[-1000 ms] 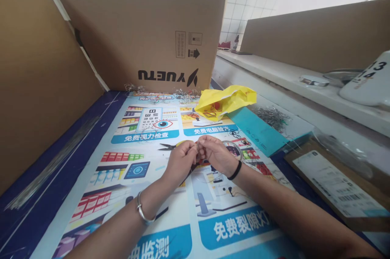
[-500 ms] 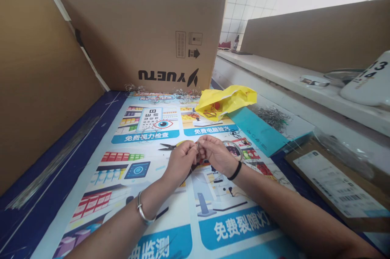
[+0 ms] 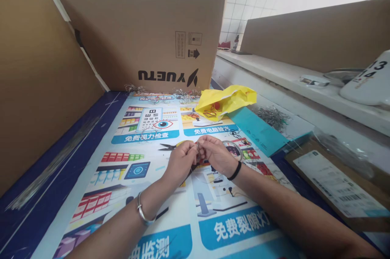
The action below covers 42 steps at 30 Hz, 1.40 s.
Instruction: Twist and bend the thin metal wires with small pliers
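My left hand and my right hand meet over the printed sheet, fingertips pinched together. Between them is a thin wire, of which a faint strand shows below the fingers; the pinched part is mostly hidden. Pliers with dark jaws and yellow handles lie just behind my left hand, partly covered by it. Beyond my right hand rests a round clear coil or ring. Several small black loops lie farther back on the sheet.
A yellow bag with red-orange contents lies behind my hands. Right of it, a turquoise box flap adjoins a pile of thin wire pieces. Cardboard walls stand behind and left. Long wires lie left; a labelled carton sits right.
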Each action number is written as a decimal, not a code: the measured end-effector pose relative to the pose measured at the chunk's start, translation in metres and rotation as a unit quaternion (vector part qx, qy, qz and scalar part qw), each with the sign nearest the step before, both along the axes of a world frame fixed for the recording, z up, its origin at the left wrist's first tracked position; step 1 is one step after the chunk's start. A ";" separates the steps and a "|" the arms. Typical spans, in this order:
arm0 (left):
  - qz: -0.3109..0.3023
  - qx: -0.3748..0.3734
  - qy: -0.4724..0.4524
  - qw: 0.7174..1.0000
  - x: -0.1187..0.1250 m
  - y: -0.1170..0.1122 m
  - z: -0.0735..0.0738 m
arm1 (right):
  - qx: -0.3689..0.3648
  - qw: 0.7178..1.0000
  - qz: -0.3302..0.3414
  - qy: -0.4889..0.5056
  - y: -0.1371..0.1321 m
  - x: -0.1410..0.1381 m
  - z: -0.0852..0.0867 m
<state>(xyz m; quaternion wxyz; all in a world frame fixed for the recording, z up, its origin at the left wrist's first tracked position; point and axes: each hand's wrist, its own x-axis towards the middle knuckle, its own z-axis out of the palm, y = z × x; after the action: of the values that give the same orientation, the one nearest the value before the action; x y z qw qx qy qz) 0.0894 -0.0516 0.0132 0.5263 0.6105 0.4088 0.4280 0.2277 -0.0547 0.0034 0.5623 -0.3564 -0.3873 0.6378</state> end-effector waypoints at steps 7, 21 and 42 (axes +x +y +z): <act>0.015 -0.019 -0.008 1.000 0.002 0.000 0.001 | -0.005 1.000 -0.001 -0.004 0.001 0.000 0.000; 0.001 -0.018 -0.005 1.000 0.000 0.000 0.001 | -0.006 1.000 -0.006 -0.005 0.000 0.000 0.001; -0.065 -0.081 -0.105 0.989 -0.002 0.006 0.003 | 0.072 0.982 -0.031 -0.172 0.004 0.015 0.026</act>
<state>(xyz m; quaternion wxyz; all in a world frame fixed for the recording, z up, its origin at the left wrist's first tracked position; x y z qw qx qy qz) 0.0873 -0.0456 0.0161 0.6405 0.5430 0.3440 0.4204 0.2431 -0.0507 0.0291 0.5310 -0.4312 -0.5118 0.5197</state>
